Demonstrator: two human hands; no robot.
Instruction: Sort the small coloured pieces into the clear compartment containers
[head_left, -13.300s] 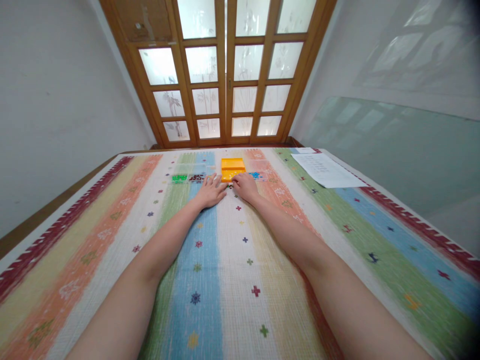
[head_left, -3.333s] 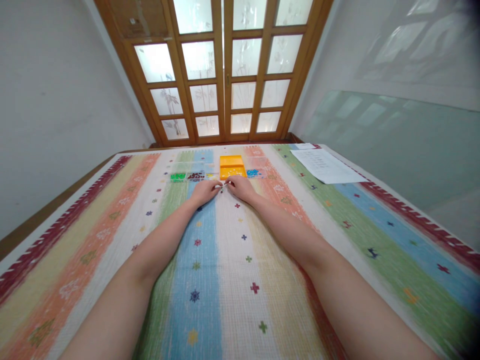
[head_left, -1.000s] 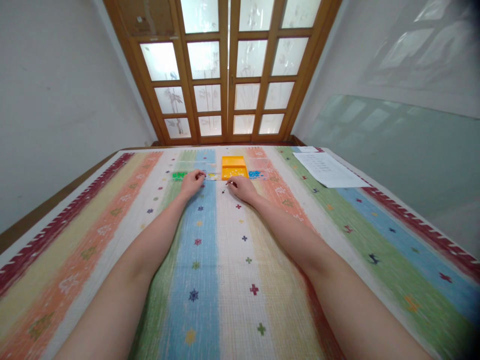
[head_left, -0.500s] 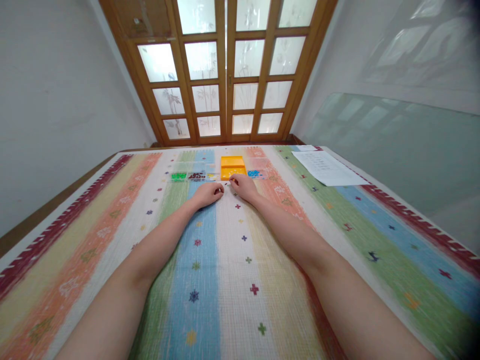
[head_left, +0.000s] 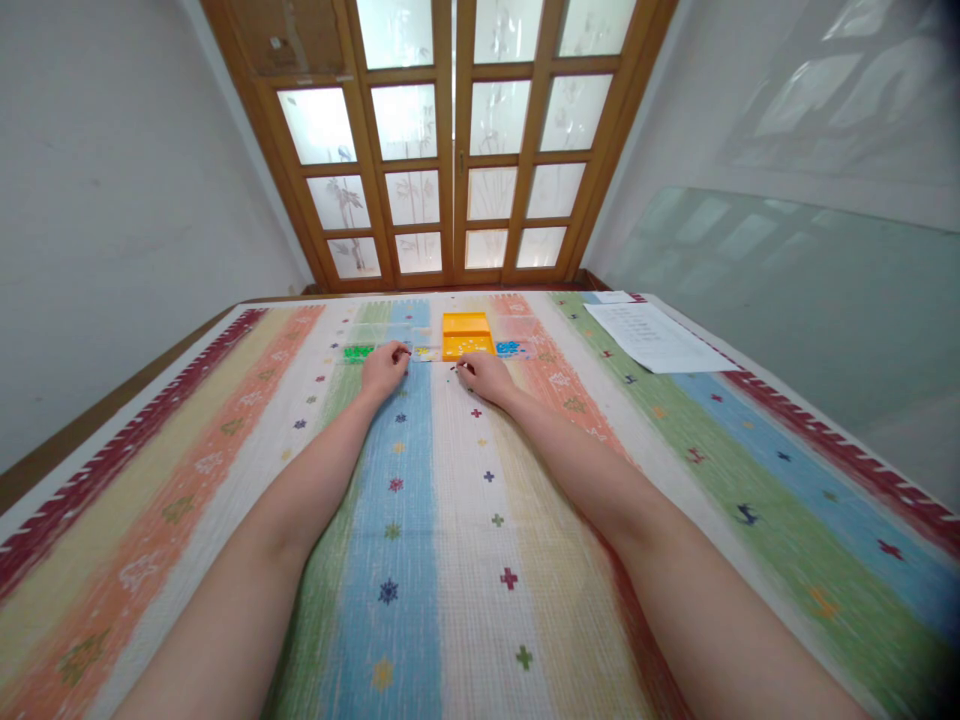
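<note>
Near the frame's centre, green pieces, an orange box and blue pieces form a row on the counter, probably so both hands reach every colour. The left hand bends over the row's left part; the right hand rests before the orange box, perhaps to guard tiny specks beside it. Both hands' fingers curl inward, but I cannot tell whether they grip anything.

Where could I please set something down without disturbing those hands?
Bare tablecloth lies between left forearm and right forearm, and between the latter and the paper. The far middle is crowded: left hand, right hand, orange box, green pieces and blue pieces.
</note>
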